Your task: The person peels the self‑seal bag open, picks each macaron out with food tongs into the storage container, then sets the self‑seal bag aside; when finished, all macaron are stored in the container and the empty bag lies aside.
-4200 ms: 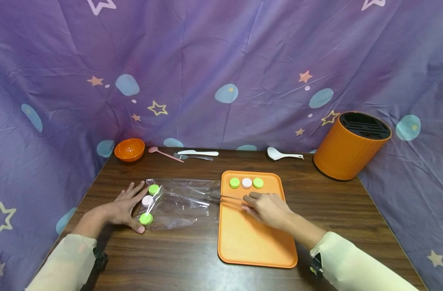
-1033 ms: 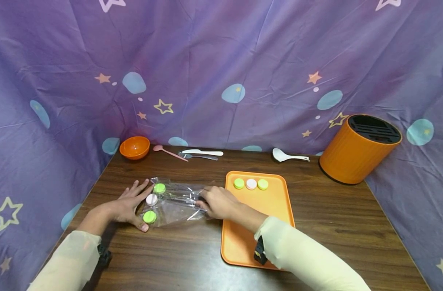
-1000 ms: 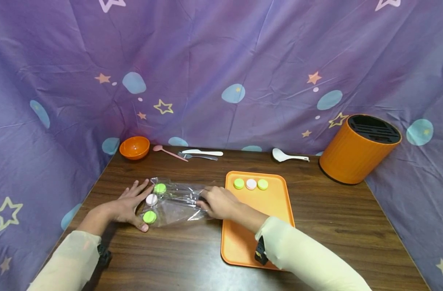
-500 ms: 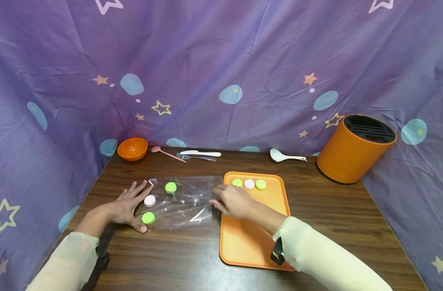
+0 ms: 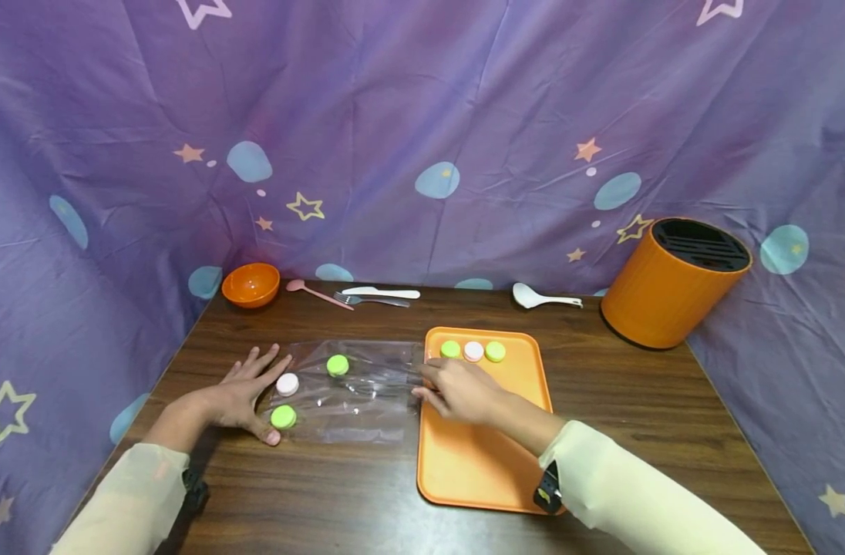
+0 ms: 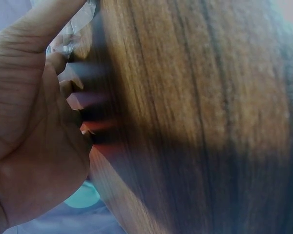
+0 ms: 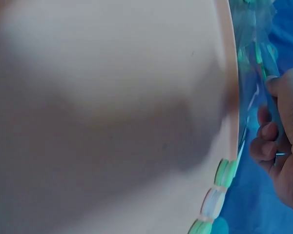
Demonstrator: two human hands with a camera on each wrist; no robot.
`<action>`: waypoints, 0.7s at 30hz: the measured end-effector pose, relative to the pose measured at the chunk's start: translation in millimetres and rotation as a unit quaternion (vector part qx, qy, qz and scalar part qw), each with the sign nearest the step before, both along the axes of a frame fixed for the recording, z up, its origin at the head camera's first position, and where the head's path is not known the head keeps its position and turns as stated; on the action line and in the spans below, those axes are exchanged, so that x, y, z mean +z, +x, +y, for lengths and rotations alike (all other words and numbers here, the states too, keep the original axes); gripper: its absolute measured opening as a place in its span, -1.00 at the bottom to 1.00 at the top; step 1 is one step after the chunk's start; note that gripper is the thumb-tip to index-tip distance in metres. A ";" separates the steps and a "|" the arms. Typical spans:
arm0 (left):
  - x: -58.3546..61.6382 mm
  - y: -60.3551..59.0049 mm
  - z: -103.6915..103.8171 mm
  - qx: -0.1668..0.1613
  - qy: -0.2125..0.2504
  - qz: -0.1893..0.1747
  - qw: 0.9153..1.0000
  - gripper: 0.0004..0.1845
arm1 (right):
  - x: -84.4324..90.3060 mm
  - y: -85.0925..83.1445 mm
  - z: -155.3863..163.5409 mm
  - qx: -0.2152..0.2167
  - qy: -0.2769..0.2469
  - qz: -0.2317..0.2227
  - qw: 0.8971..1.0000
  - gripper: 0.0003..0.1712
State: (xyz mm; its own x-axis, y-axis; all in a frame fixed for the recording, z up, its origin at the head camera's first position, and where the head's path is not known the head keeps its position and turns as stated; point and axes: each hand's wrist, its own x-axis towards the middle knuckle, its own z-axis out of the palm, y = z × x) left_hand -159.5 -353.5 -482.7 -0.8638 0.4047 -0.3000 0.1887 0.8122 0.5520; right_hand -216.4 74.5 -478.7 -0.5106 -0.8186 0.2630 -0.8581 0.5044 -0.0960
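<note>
My left hand (image 5: 245, 397) lies with fingers spread at the closed left end of a clear plastic bag (image 5: 374, 428), its thumb and forefinger along the bag's edge. Inside the bag, a white macaron (image 5: 287, 385) and a green macaron (image 5: 284, 417) sit beside that hand. Another green macaron (image 5: 337, 365) lies farther right in the bag. At the bag's right end, over the tray's left edge, my right hand (image 5: 460, 389) grips a slim tool, apparently metal tongs (image 7: 272, 105), reaching into the bag. Its tips are hard to see through the shiny plastic.
An orange tray (image 5: 478, 486) holds a green, a pale and another green macaron (image 5: 495, 351) along its far edge. Behind stand an orange bowl (image 5: 251, 285), pink spoon (image 5: 318, 293), white knife (image 5: 381, 292), fork (image 5: 374, 301), white ladle (image 5: 543, 297) and orange knife block (image 5: 672, 289).
My right hand went into the bag's mouth and then drew back right to the tray's edge. The far green macaron slid right, away from the other two. The left hand stayed put.
</note>
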 end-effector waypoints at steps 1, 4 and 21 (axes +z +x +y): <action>0.0 0.1 0.0 0.000 -0.001 0.000 1.000 0.56 | 0.0 -0.1 2.1 0.000 -0.004 0.001 1.000 -0.77; -0.4 0.3 -0.3 0.000 -0.002 0.001 1.000 0.57 | 0.8 0.5 9.9 0.002 -0.011 0.005 1.000 -0.81; -20.9 -6.0 -12.9 -0.002 0.002 0.019 1.000 0.65 | 7.6 12.7 79.2 -0.046 -0.026 0.000 0.999 -0.72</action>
State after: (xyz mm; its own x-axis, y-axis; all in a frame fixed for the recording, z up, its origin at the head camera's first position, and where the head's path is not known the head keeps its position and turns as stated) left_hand -165.6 -366.4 -503.6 -0.8735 0.4086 -0.2646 0.2128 0.8093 0.5475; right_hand -203.7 153.6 -471.1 -0.5831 -0.7535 0.3036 -0.8083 0.5756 -0.1239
